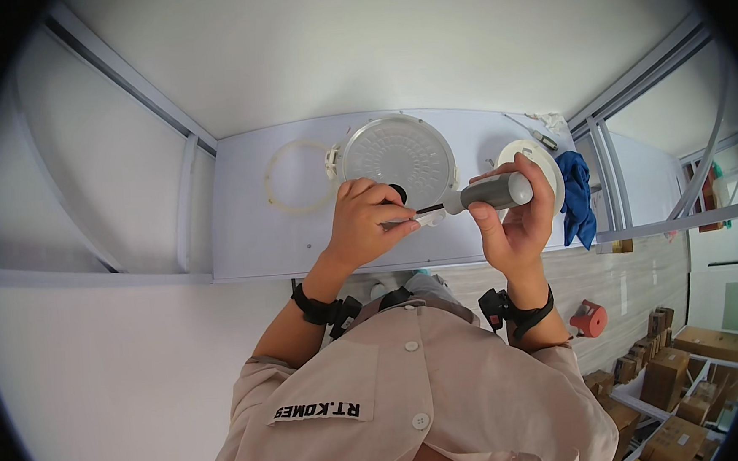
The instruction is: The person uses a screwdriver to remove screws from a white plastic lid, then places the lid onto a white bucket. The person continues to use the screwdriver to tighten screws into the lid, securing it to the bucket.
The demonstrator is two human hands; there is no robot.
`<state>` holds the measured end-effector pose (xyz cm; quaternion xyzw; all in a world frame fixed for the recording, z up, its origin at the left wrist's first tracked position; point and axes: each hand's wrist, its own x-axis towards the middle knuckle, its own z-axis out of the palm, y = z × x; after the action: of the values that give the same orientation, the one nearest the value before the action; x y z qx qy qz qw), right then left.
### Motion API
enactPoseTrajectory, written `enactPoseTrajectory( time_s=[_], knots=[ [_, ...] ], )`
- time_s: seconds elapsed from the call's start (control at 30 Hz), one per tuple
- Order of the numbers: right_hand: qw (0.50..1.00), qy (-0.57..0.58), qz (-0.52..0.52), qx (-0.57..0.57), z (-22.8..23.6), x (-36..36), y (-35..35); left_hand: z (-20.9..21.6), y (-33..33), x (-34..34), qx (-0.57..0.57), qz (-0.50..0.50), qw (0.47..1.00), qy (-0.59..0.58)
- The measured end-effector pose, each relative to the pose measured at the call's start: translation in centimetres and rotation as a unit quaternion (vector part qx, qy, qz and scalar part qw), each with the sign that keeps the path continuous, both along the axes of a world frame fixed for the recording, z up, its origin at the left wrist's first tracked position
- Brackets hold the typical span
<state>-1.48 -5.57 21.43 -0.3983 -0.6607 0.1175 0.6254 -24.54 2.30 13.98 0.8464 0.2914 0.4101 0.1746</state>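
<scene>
A screwdriver (492, 192) with a thick grey handle lies in my right hand (517, 237), whose fingers and thumb wrap round it. Its dark shaft points left toward the fingertips of my left hand (363, 222). That hand pinches a small part; a black round piece (398, 192) shows above the fingers and a white bit (432, 217) beside the shaft's tip. My fingers hide most of the part. Behind them on the table lies a round metal lid (393, 144) with a white fitting (331, 160) at its left edge.
A pale yellow ring (269, 177) lies at left on the white table (251, 242). At right are a white round cover (512, 151), a second screwdriver (543, 139) and a blue cloth (577, 197) over the edge. A red stool (588, 318) and cardboard boxes (667, 377) stand below right.
</scene>
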Motion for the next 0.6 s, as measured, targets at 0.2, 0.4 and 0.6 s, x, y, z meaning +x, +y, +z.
enactPoseTrajectory(
  time_s=[0.2, 0.4, 0.6],
  knots=[
    [1.0, 0.0, 0.008, 0.009, -0.21, -0.02, -0.07, 0.07, 0.13, 0.01, 0.005, 0.002, 1.0, 0.005],
    [1.0, 0.028, -0.002, -0.002, -0.12, -0.63, 0.14, -0.07, 0.21, 0.0, 0.007, 0.003, 1.0, 0.011],
    [0.997, -0.067, -0.022, 0.034, 0.59, -0.33, 0.54, -0.09, 0.16, 0.02, 0.001, 0.004, 1.0, 0.008]
  ],
)
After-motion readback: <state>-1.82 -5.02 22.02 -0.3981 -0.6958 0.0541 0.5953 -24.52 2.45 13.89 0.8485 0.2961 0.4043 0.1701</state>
